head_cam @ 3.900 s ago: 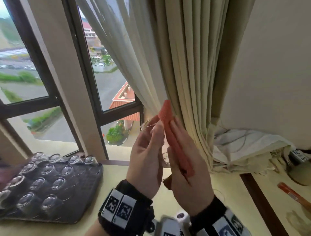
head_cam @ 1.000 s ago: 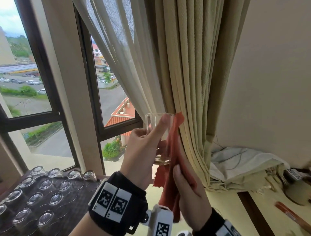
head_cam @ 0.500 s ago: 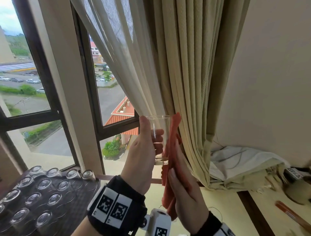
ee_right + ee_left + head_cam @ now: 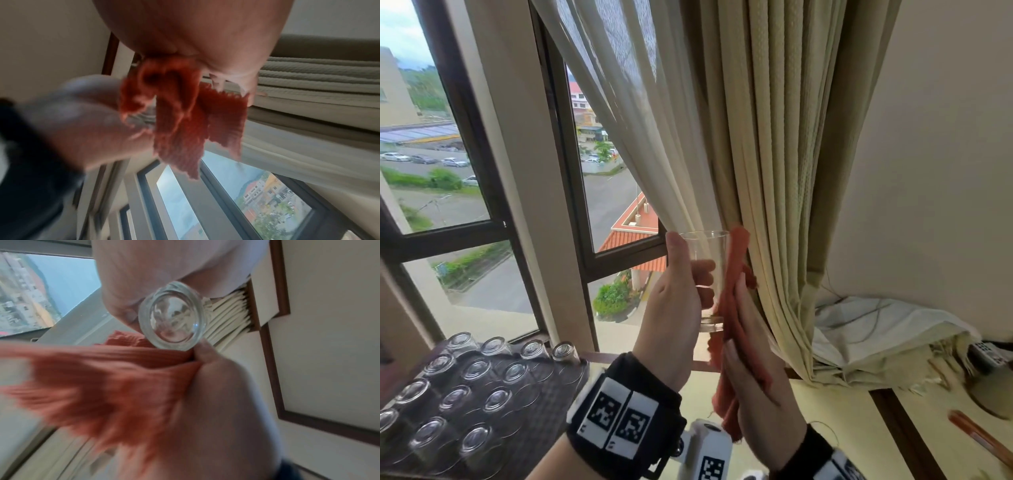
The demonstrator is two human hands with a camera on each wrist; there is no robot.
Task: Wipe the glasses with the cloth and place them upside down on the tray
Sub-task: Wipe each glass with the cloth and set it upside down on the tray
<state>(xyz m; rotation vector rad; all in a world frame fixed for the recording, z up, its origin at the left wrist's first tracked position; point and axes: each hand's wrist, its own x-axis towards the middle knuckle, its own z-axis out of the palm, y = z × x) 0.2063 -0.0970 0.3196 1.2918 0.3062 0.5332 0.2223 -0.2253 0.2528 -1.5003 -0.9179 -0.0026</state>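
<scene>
Glass tumbler [image 4: 705, 281] is standing mouth-up, left hand [image 4: 674, 308] curling around it. Right hand [image 4: 753, 370] is pressing the orange cloth [image 4: 732, 298] flat against its right wall. Tray [image 4: 558, 387] is lying lower left, nearer the left hand.

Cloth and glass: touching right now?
Touching. In the head view the right hand presses the orange cloth flat against the side of the glass, which the left hand grips. The left wrist view shows cloth meeting the glass base.
</scene>
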